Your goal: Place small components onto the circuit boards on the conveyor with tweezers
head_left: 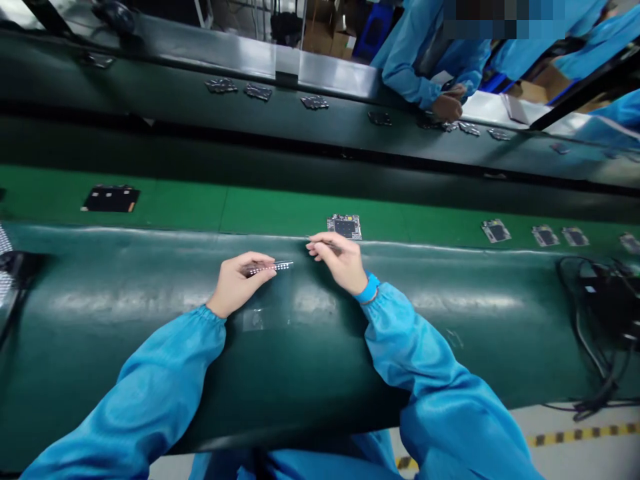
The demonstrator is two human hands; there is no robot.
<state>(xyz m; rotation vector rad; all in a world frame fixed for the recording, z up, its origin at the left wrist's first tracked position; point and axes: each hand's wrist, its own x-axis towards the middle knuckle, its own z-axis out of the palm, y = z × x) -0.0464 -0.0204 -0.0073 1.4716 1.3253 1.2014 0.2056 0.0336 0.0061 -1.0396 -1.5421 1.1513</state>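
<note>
My left hand (pixel 239 283) is closed on a narrow strip with rows of small white squares (pixel 281 266), pinched between thumb and fingers and held above the dark green mat. To its right, my right hand (pixel 345 263) has its fingers pinched together around a thin dark tool (pixel 332 246), mostly hidden by the fingers, whose tip points left. Just beyond the right hand a circuit board (pixel 345 225) lies on the bright green belt, its lower edge close to the knuckles. A blue band (pixel 369 288) circles my right wrist.
On the green belt (pixel 200 207) lie a black panel (pixel 111 199) at left and several circuit boards (pixel 496 231) at right. Clear film (pixel 253 320) rests on the mat. Cables and a black device (pixel 613 300) sit right. A co-worker's hands (pixel 449 103) work across the line.
</note>
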